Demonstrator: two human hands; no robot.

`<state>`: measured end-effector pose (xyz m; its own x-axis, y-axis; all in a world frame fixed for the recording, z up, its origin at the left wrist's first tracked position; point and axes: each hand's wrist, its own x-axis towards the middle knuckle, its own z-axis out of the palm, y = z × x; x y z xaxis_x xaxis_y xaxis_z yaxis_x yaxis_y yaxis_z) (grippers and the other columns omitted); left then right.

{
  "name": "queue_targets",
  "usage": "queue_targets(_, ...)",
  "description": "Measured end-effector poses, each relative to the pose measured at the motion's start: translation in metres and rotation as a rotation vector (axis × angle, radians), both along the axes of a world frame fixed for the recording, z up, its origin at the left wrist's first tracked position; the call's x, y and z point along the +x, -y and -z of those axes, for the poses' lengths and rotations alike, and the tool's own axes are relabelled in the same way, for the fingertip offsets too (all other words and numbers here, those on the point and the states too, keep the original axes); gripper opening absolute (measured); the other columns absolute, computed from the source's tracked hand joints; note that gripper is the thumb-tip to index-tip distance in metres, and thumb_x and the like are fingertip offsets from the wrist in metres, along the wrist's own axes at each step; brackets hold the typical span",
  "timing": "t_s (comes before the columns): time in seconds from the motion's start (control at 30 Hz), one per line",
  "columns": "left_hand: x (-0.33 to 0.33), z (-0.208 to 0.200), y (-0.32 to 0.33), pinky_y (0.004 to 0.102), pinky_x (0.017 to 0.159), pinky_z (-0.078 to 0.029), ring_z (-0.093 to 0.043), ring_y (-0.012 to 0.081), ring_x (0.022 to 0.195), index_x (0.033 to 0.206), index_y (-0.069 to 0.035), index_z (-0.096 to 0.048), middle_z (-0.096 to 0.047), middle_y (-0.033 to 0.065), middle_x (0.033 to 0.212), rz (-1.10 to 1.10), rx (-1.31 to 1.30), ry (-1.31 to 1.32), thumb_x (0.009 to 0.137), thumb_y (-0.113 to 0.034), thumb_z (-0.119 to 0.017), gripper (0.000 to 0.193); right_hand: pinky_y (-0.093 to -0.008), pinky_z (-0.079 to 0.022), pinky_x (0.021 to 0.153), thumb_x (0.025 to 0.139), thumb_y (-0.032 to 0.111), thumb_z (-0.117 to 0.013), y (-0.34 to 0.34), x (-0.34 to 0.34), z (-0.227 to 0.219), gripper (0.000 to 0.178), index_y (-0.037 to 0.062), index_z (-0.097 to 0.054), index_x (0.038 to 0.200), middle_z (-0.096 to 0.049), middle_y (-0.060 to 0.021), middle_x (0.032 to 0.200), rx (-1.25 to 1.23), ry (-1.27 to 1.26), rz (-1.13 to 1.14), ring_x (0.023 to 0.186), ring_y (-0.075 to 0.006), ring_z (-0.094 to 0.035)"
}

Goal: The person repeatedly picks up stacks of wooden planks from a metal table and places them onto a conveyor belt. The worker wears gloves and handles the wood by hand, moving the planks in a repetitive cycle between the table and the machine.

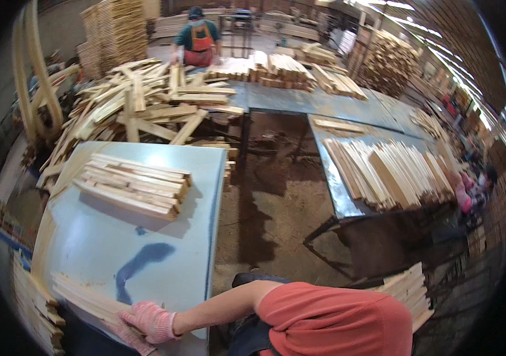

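Several light wooden strips (87,299) lie side by side at the lower left of the frame, slanting across the near corner of a pale blue bench (185,273). The right hand (151,322), in a pink-and-white glove, reaches in from the lower right and has its grip closed over the near end of these strips, the fingers bent around the wood. Just below it, at the lower edge, shows another patch of pink glove (138,342); whether that is the left hand, and how far open its grip is, I cannot tell. Farther up the same bench sits a stack of strips (134,184), with a dark blue mark (146,258) between it and the hand. More strips (36,302) lie at the far lower left. Beyond, a jumbled heap of boards (110,113) fills the upper left, near a person in an orange apron (198,43). At the right, a second bench (345,206) carries a row of strips (392,172).
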<state>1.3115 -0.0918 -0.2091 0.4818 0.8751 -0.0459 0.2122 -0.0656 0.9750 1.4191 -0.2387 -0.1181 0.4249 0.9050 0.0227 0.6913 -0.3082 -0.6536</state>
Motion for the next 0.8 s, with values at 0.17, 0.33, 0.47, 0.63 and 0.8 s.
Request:
queue_targets(0.17,0.002,0.000,-0.025,0.0477,0.121,-0.039,-0.051,0.0338,0.140,0.163,-0.003,-0.035,-0.050,0.0203,0.155,0.070,0.045,-0.138,0.106,-0.031,-0.062,0.069,-0.0495,-0.055,0.091,0.066,0.026,-0.085,0.008,0.013,-0.009,0.106,0.0054,-0.042,0.161,-0.064,-0.0223,0.116,0.005,-0.108,-0.051,0.108,-0.0422,-0.066)
queue_targets(0.33,0.015,-0.012,-0.017,0.0486,0.125,-0.035,-0.048,0.0316,0.145,0.159,-0.007,-0.042,-0.052,0.0145,0.154,0.126,0.057,-0.215,0.106,-0.033,-0.061,0.062,-0.0464,-0.052,0.108,0.075,0.033,-0.080,0.099,0.040,-0.009,0.100,0.0095,-0.040,0.163,-0.063,-0.0250,0.138,0.130,-0.517,-0.161,0.129,-0.0426,-0.062)
queue_targets(0.47,0.025,-0.033,0.011,0.0430,0.126,-0.035,-0.047,0.0346,0.145,0.164,0.007,-0.029,-0.046,0.0248,0.159,0.050,0.329,-0.152,0.096,-0.031,-0.077,0.092,-0.0430,-0.048,0.117,0.095,0.041,-0.074,0.218,0.075,0.003,0.088,0.0076,-0.038,0.167,-0.057,-0.0252,0.155,0.023,-0.593,-0.098,0.140,-0.0371,-0.059)
queue_targets(0.63,0.059,-0.052,0.033,0.0443,0.123,-0.041,-0.051,0.0413,0.145,0.171,0.001,-0.021,-0.044,0.0306,0.162,-0.162,0.266,-0.533,0.083,-0.033,-0.089,0.116,-0.0334,-0.050,0.106,0.098,0.040,-0.075,0.384,0.104,0.048,0.084,0.0049,-0.040,0.166,-0.069,-0.0113,0.123,0.007,-1.001,0.082,0.117,-0.0209,-0.064)
queue_targets(0.8,0.099,-0.056,0.057,0.0495,0.117,-0.048,-0.056,0.0478,0.138,0.171,-0.006,-0.025,-0.048,0.0339,0.156,-0.243,0.341,-0.622,0.078,-0.037,-0.092,0.118,-0.0345,-0.051,0.107,0.097,0.038,-0.079,0.505,0.103,0.100,0.080,0.0040,-0.047,0.162,-0.071,-0.0113,0.130,-0.096,-1.043,0.507,0.118,-0.0212,-0.065)
